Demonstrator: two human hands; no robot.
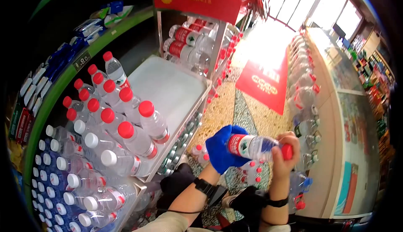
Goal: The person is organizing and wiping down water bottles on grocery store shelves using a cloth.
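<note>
In front of me a clear plastic water bottle with a red label lies nearly level between my two hands. My right hand is closed around its neck and red cap. At the other end, a blue cloth wraps the bottle's base. My left hand is mostly hidden beneath that cloth and grips the base through it. To the left, several red-capped bottles stand upright on a white shelf, beside white-capped ones.
A rack with large bottles lying on their sides stands ahead. On the right, a row of big bottles lines a glass counter. A red mat lies on the floor. Small bottles stand below my hands.
</note>
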